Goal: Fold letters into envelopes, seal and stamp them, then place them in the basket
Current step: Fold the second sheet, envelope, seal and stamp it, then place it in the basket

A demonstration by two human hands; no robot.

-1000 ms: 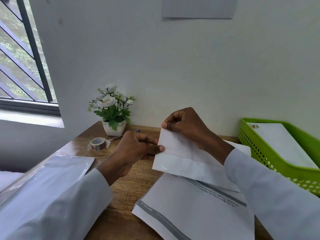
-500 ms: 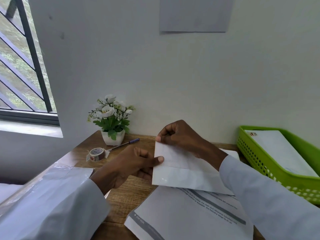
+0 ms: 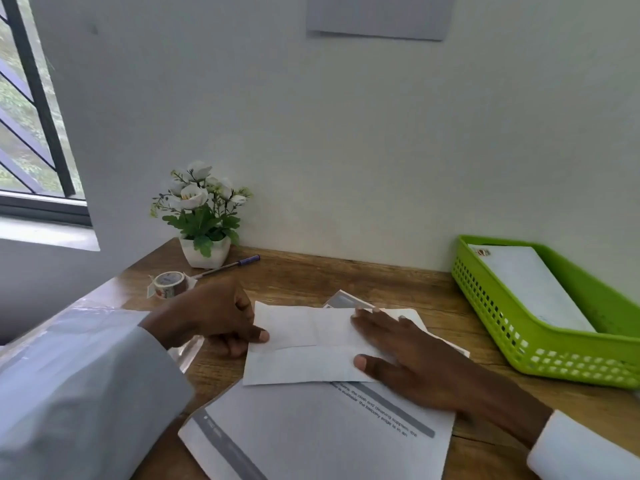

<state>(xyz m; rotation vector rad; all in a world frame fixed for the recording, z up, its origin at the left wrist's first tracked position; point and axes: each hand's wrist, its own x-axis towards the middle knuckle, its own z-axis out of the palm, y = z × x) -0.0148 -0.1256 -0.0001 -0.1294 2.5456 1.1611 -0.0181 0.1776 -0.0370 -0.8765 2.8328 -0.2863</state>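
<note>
Fingers (image 3: 372, 315) of the right hand (image 3: 412, 355) lie straight and flat on the envelope (image 3: 298, 344), which sits mid-frame on the table (image 3: 346, 275) atop printed letters (image 3: 311, 431). Left hand (image 3: 214, 317) pinches the envelope's left edge, thumb on top. Green basket (image 3: 519, 323), right of frame, holds another envelope (image 3: 526, 285).

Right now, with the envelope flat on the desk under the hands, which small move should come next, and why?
Probably slide the right hand along the flap to press it shut. The envelope lies flat with its flap folded down, the right hand's straight fingers rest on it, and the left hand pinches its left edge. The tape roll waits nearby.
</note>
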